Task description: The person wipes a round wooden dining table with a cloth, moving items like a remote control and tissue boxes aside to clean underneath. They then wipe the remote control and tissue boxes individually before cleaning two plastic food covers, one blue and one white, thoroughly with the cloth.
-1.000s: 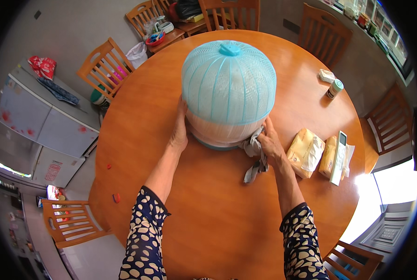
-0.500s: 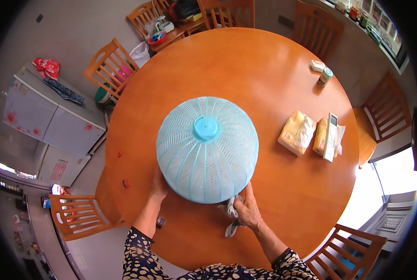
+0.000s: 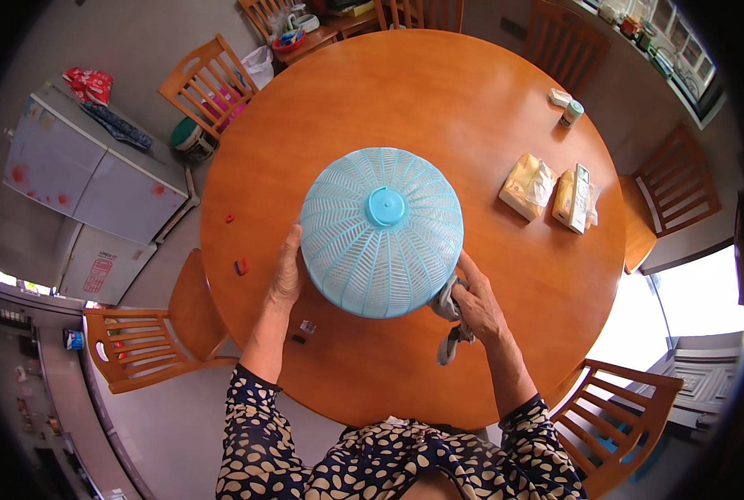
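Note:
A light-blue plastic mesh food cover, dome-shaped with a round knob on top, is between my hands over the round table's near half. My left hand is at the cover's left rim, thumb showing and the other fingers partly hidden. On the right, my right hand is closed round a crumpled grey cloth, its fingers against the cover's right rim. The cloth's loose end hangs towards me. Whether the rim rests on the wooden table I cannot tell.
Two yellow tissue packs lie on the right, a white remote control on one of them. Farther back stand a small canister and a white box. Small red bits lie at the left. Wooden chairs surround the table.
The cover looks smaller and sits slightly farther forward and to the right, its knob turned more towards me. Both hands have moved forward with it, the grey cloth still in my right hand.

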Available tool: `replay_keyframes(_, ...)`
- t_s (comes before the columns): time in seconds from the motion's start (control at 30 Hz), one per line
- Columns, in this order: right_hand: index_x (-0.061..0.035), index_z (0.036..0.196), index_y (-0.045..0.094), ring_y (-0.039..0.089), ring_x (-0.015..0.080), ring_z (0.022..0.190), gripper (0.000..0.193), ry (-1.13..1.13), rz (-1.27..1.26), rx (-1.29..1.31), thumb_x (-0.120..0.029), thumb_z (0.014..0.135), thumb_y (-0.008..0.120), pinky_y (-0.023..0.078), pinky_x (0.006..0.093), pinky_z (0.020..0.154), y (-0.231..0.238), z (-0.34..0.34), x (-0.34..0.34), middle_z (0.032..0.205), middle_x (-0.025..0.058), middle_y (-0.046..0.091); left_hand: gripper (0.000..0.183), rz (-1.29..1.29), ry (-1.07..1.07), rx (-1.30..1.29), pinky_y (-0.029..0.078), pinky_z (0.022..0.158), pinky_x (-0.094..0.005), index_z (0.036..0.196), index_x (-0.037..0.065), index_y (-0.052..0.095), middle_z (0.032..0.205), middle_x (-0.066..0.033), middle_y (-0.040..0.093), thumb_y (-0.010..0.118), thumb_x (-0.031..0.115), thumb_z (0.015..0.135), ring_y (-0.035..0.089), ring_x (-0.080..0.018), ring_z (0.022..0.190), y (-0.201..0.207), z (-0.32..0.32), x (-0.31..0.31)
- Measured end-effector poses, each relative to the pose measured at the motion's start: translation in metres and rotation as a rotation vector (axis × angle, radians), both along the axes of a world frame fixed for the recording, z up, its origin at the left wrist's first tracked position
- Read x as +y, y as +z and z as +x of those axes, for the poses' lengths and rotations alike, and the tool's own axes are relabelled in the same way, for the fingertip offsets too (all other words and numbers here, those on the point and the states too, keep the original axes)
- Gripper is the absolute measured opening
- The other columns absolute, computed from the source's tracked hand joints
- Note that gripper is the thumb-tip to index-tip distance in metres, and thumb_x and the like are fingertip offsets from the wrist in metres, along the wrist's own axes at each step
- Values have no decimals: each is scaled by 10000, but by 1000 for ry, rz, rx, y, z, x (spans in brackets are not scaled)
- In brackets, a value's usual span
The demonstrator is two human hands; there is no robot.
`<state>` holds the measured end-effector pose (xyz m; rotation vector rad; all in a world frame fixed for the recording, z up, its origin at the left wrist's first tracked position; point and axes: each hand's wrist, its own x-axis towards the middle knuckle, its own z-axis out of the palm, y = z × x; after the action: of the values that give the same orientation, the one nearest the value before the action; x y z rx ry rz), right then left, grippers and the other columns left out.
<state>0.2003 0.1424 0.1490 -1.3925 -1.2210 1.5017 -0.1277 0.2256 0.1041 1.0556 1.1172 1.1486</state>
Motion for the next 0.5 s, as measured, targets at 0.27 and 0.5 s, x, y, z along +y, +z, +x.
replay_keyframes(0.27, -62, 1441, 409, 569, 152, 865, 552, -193, 159, -43, -119, 902, 515, 489, 312, 775, 7, -21, -23, 1083, 97, 642, 828, 193, -144, 1, 292, 1129, -396, 1461, 30, 350, 1453, -94, 437, 378, 674, 942, 367, -228, 1361, 46, 16, -12)
replay_keyframes(0.5, 21, 1268, 553, 618, 139, 984, 426, -286, 178, 214, -112, 881, 670, 502, 289, 866, 18, 16, -90, 1133, 71, 650, 978, 339, -159, -16, 234, 1157, -404, 1504, -9, 190, 1515, -184, 263, 576, 627, 870, 270, -282, 1402, 133, 67, -100)
